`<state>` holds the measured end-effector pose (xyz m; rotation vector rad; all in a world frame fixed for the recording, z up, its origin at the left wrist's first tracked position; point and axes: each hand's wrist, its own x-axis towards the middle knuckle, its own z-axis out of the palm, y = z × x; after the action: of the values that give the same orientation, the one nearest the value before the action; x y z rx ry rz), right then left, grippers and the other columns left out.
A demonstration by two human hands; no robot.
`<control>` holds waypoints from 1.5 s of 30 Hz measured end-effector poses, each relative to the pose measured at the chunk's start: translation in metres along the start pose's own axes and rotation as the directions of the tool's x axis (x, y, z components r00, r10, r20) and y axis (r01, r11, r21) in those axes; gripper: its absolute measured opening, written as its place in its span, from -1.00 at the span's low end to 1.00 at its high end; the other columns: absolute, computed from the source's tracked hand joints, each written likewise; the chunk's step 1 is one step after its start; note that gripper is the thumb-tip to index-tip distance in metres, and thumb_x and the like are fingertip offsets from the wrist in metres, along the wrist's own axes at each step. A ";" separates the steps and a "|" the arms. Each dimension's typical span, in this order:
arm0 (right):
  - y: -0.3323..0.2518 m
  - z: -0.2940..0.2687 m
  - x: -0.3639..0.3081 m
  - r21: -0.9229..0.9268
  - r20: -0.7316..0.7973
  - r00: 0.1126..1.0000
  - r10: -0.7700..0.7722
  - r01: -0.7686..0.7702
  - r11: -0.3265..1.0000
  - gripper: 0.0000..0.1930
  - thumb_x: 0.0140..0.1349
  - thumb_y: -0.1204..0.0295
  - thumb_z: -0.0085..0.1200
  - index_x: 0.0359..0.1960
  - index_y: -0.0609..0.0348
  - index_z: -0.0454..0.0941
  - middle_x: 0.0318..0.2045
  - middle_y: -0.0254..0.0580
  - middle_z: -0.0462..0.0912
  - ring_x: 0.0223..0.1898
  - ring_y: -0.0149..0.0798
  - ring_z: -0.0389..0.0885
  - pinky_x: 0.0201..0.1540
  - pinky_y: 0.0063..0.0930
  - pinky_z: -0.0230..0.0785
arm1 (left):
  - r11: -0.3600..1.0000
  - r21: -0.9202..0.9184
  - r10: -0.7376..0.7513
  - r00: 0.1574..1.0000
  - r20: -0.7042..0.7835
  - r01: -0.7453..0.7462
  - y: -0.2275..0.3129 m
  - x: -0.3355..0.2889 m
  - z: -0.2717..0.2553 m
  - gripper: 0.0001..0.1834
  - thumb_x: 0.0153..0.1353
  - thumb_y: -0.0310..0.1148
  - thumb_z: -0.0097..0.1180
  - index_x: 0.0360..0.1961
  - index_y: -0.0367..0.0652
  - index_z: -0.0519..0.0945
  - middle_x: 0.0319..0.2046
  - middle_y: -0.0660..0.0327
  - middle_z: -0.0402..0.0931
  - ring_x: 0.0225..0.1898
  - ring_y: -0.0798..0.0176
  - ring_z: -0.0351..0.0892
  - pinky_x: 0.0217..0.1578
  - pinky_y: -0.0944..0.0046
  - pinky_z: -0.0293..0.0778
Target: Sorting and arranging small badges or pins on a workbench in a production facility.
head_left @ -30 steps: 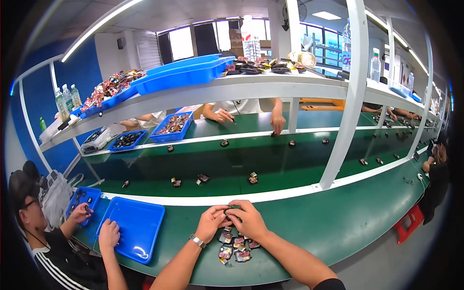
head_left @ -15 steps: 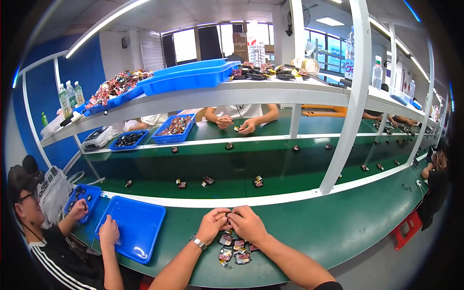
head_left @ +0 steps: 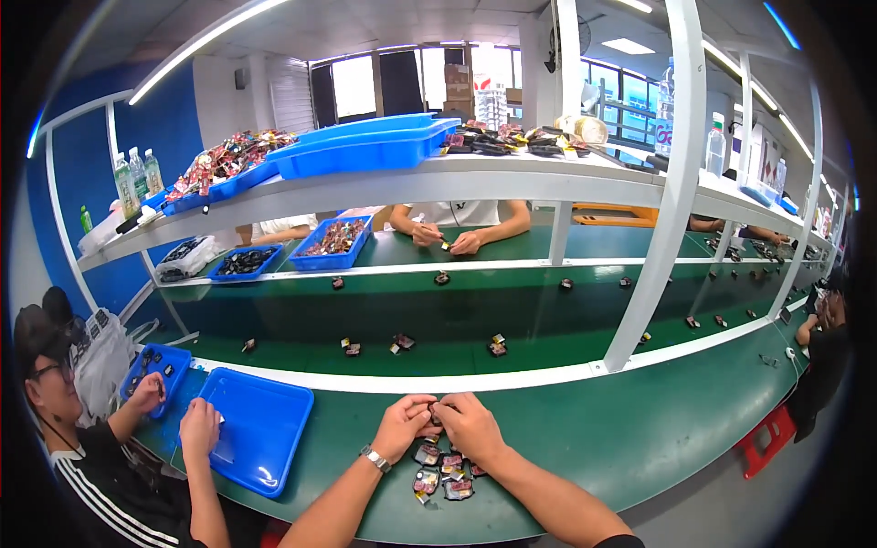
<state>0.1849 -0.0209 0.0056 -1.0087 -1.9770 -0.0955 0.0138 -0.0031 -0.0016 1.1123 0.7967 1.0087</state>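
Both of my hands meet over the green worktop, fingers pinched around one small black-cased piece with a reddish part (head_left: pixel 436 414), mostly hidden by the fingers. My left hand (head_left: pixel 402 427), with a metal-banded watch at the wrist, grips it from the left. My right hand (head_left: pixel 470 427) closes on it from the right, its back covering much of the piece. Just below the hands lies a cluster of similar small black-cased electronic pieces (head_left: pixel 454 468) with red boards and yellow-and-white labels. Some of them lie partly under my right hand.
To the left stands a blue tray (head_left: pixel 265 395), with a co-worker's hand (head_left: pixel 199 427) at its edge. Beyond a white rail, a green conveyor belt (head_left: pixel 438 315) carries scattered pieces. A white post (head_left: pixel 653 210) rises at right. Heaped trays and bottles stand on the overhead shelf (head_left: pixel 365 185).
Pieces on the belt appear slightly farther right. The co-worker's hand at the blue tray has shifted a little left and up, showing a small pale bit. My hands keep almost the same pose.
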 end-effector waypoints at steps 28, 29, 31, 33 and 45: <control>0.023 0.002 0.009 0.005 -0.044 0.993 0.113 -0.113 0.994 -0.77 0.01 0.46 0.24 -0.24 0.18 0.64 -0.11 -0.10 0.60 -0.12 -0.07 0.62 -0.08 -0.27 0.54 | 0.990 -0.123 0.067 0.997 -0.042 -0.072 0.001 -0.001 0.001 -0.57 0.33 -0.55 -0.04 0.21 -0.33 0.27 0.12 0.00 0.44 0.01 0.18 0.57 -0.02 0.25 0.59; 0.046 -0.001 0.012 -0.073 -0.116 0.984 0.134 -0.142 0.987 -0.78 0.01 0.47 0.22 -0.26 0.18 0.62 -0.13 -0.09 0.61 -0.12 -0.06 0.61 -0.06 -0.25 0.51 | 0.994 -0.080 0.076 0.996 -0.045 -0.080 0.001 -0.001 -0.001 -0.54 0.33 -0.54 -0.04 0.23 -0.33 0.24 0.17 -0.03 0.38 0.05 0.10 0.55 0.03 0.18 0.57; 0.102 -0.021 0.011 -0.106 -0.238 0.937 0.255 -0.287 0.952 -0.80 -0.02 0.53 0.20 -0.30 0.19 0.58 -0.19 -0.08 0.61 -0.15 -0.03 0.60 -0.06 -0.21 0.48 | 0.997 -0.024 0.068 0.997 -0.040 -0.069 0.002 -0.002 -0.003 -0.55 0.33 -0.51 -0.02 0.22 -0.33 0.25 0.19 -0.08 0.36 0.10 0.00 0.53 0.05 0.13 0.56; 0.151 -0.045 0.004 -0.060 -0.301 0.828 0.473 -0.511 0.857 -0.79 -0.05 0.58 0.21 -0.33 0.21 0.53 -0.26 -0.06 0.62 -0.20 -0.01 0.61 -0.11 -0.21 0.46 | 0.998 -0.011 0.054 0.998 -0.021 -0.055 -0.001 0.001 -0.003 -0.57 0.33 -0.51 -0.02 0.20 -0.34 0.27 0.18 -0.08 0.37 0.09 0.00 0.53 0.04 0.14 0.57; 0.158 -0.031 0.026 -0.282 -0.232 0.776 0.587 -0.631 0.722 -0.53 -0.01 0.21 0.37 -0.25 0.30 0.45 -0.28 0.08 0.58 -0.16 0.11 0.51 -0.07 -0.09 0.36 | 0.991 0.136 -0.006 1.000 0.011 0.004 -0.002 0.002 -0.004 -0.76 0.33 -0.53 -0.06 0.00 -0.36 0.46 0.01 0.01 0.53 -0.07 0.16 0.63 -0.12 0.27 0.62</control>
<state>0.3072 0.0876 -0.0035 -1.8042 -1.4389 -0.1387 0.0118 0.0000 -0.0045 1.2309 0.8686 0.9542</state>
